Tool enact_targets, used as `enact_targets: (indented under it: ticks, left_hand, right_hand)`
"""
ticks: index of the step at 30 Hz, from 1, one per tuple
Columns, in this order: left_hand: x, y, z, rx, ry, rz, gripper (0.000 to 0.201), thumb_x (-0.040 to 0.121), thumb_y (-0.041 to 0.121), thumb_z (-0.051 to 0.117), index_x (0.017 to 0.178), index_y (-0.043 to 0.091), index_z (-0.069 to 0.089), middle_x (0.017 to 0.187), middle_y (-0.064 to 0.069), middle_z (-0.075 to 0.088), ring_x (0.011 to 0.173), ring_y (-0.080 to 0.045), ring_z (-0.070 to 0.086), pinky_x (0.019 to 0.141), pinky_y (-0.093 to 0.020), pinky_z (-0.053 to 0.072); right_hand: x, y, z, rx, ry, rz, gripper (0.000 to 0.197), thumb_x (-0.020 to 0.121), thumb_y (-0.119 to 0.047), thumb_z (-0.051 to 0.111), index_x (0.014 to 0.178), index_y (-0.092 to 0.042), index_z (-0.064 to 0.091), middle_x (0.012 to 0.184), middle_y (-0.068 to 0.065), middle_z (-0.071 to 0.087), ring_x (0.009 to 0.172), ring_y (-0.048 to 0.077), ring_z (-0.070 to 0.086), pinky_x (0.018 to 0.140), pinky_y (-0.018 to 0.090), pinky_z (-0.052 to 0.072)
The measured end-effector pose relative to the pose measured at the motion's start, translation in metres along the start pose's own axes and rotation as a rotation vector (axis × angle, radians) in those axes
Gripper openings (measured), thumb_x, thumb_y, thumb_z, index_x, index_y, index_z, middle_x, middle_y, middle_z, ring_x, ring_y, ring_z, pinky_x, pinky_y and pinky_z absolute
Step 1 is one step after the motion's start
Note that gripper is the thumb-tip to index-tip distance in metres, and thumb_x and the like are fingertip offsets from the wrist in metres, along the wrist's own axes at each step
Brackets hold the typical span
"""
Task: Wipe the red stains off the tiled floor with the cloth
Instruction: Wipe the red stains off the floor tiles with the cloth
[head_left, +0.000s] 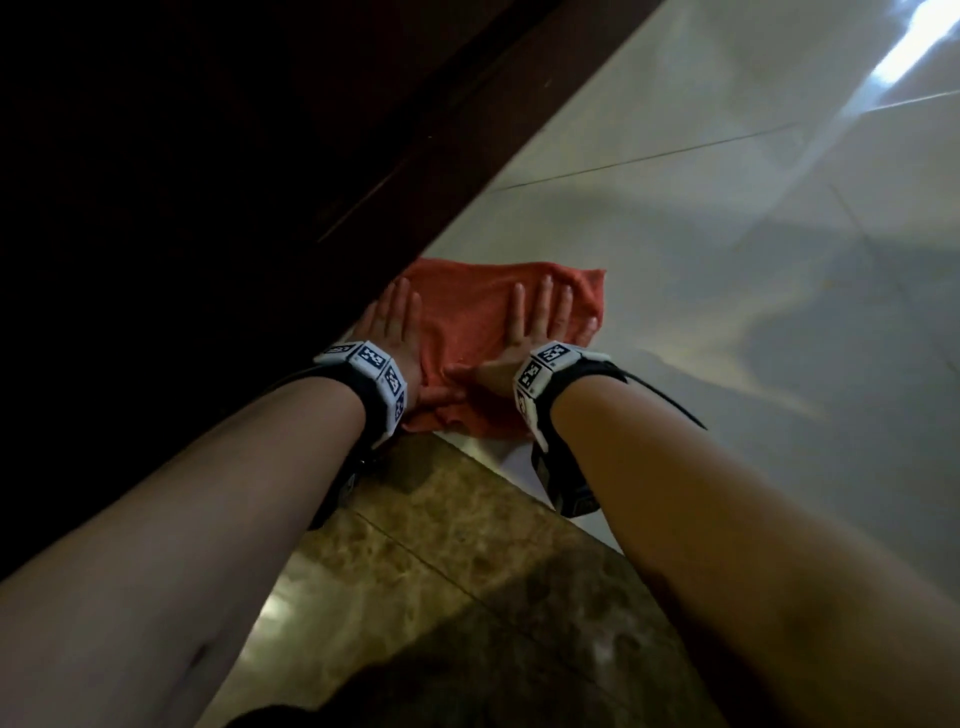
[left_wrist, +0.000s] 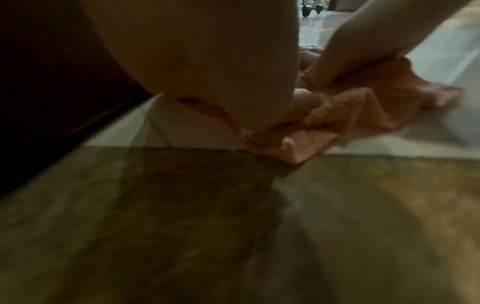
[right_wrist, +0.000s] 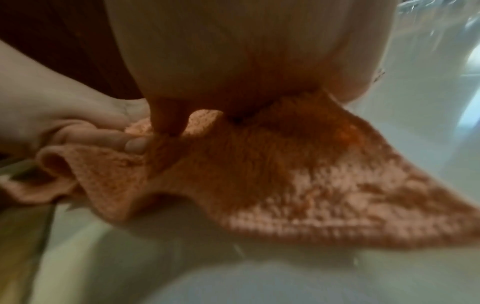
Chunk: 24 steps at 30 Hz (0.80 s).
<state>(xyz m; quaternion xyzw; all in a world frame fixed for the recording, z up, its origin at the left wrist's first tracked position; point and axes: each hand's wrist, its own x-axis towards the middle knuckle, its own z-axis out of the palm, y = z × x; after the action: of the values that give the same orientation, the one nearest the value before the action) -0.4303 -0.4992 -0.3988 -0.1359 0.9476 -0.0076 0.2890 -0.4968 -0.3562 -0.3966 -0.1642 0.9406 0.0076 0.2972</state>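
Observation:
An orange-red cloth (head_left: 467, 322) lies spread on the pale tiled floor (head_left: 727, 234) beside a dark wooden panel. Both hands press flat on it with straight fingers. My left hand (head_left: 395, 327) covers its left part by the panel, thumb stretched toward the middle. My right hand (head_left: 540, 322) covers its right part, fingers spread. The left wrist view shows the cloth (left_wrist: 363, 111) bunched under the palm (left_wrist: 207, 61). In the right wrist view the cloth (right_wrist: 298, 185) lies wrinkled under the palm (right_wrist: 246, 51). No red stain shows on the bare tiles.
A dark wooden panel (head_left: 208, 182) runs diagonally along the left. A brown marbled tile strip (head_left: 441, 545) lies near me below the cloth. Pale tiles stretch away to the right and far side, with bright reflections (head_left: 909, 47).

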Motion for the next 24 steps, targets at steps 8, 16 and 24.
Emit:
enact_targets:
  ticks: [8,16,24]
  left_hand:
    - [-0.001,-0.019,-0.008,0.022,0.126,0.234,0.107,0.085,0.053,0.051,0.146,-0.004,-0.015,0.155,-0.023,-0.02,0.146,-0.031,-0.016,0.121,-0.037,-0.003]
    - [-0.004,-0.037,0.006,-0.058,0.069,0.295,0.12,0.078,0.059,0.059,0.146,-0.003,-0.018,0.154,-0.021,-0.022,0.145,-0.031,-0.018,0.118,-0.037,-0.008]
    - [-0.028,-0.051,0.032,-0.138,0.124,0.282,0.12,0.076,0.062,0.057,0.147,-0.002,-0.016,0.155,-0.02,-0.021,0.145,-0.029,-0.018,0.119,-0.037,-0.007]
  right_hand:
    - [0.013,-0.039,0.004,-0.047,0.047,-0.007,0.115,0.071,-0.086,0.035,0.151,-0.023,-0.019,0.155,0.008,-0.032,0.141,0.032,-0.031,0.112,0.06,-0.016]
    - [-0.011,-0.064,0.022,-0.019,0.085,-0.035,0.105,0.079,-0.077,0.041,0.154,-0.025,-0.01,0.158,0.006,-0.025,0.144,0.028,-0.026,0.113,0.058,-0.014]
    - [-0.044,-0.078,0.043,0.033,0.027,0.072,0.105,0.076,-0.082,0.038,0.153,-0.03,-0.011,0.158,0.0,-0.026,0.144,0.023,-0.026,0.114,0.054,-0.016]
